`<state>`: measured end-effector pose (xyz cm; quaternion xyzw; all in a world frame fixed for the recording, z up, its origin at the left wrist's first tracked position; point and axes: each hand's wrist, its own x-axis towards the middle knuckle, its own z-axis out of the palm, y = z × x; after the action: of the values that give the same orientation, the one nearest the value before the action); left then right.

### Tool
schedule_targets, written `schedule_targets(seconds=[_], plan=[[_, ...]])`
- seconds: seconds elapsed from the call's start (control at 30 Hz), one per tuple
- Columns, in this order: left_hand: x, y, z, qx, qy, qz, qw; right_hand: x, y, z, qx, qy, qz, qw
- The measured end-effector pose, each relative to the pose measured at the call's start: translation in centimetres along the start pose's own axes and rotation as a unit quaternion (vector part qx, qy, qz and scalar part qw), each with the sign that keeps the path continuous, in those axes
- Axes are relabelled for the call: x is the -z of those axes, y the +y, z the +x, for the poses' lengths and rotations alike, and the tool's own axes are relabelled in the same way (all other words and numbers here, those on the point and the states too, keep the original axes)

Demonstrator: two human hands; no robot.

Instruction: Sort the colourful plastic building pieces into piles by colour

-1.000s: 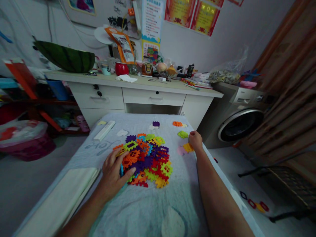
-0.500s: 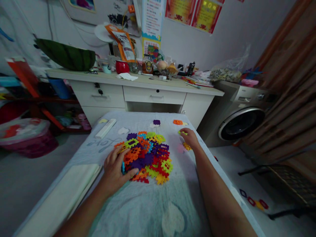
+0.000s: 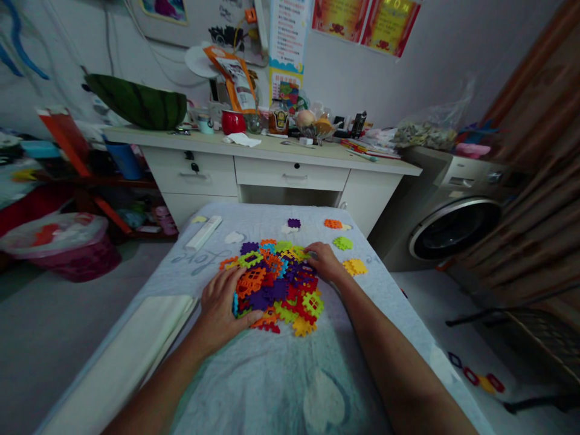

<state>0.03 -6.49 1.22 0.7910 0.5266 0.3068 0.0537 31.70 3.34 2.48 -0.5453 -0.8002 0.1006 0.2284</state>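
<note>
A heap of colourful notched plastic building pieces (image 3: 272,296) lies mid-table, in purple, orange, red, yellow, green and blue. My left hand (image 3: 224,302) rests against the heap's left side, thumb and fingers spread around its edge. At the upper right edge, my right hand (image 3: 324,261) touches the heap with its fingers extended; I make out no piece in it. Apart from the heap, a purple piece (image 3: 294,223), an orange piece (image 3: 333,223), a green piece (image 3: 343,243) and a yellow piece (image 3: 354,266) lie in a loose arc on the cloth.
A pale blue cloth (image 3: 254,380) covers the table. On its left are a white remote-like bar (image 3: 203,233) and a folded cream cloth (image 3: 122,356). Behind stands a cluttered white desk (image 3: 199,163), with a washing machine (image 3: 435,205) to the right.
My right hand has let go of the green piece on the right and moved left to the heap. My left hand stays by the heap. The whole view has shifted slightly.
</note>
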Motion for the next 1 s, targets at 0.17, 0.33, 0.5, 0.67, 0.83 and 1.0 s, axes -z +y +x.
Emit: schedule_targets(seconds=[0.17, 0.33, 0.5, 0.67, 0.83, 1.0], plan=[[-0.1, -0.1, 0.0, 0.003, -0.006, 0.004, 1.000, -0.2, 0.1, 0.2, -0.027, 0.023, -0.022, 0.999], [0.1, 0.0, 0.0, -0.002, -0.010, 0.003, 1.000, 1.3, 1.3, 0.1, -0.068, 0.109, 0.004, 0.992], [0.0, -0.1, -0.1, -0.002, -0.003, 0.000, 1.000, 3.6, 3.7, -0.6, -0.183, 0.202, 0.024, 0.962], [-0.2, -0.2, -0.1, -0.002, -0.004, 0.001, 1.000, 4.3, 4.9, -1.4, -0.262, 0.218, 0.012, 0.940], [0.2, 0.4, 0.1, 0.005, 0.019, -0.010, 1.000, 4.2, 4.7, -1.4, -0.277, 0.204, -0.105, 0.933], [0.5, 0.8, 0.3, 0.009, 0.036, -0.034, 0.999, 4.9, 2.8, -0.7, -0.199, 0.123, -0.062, 0.970]])
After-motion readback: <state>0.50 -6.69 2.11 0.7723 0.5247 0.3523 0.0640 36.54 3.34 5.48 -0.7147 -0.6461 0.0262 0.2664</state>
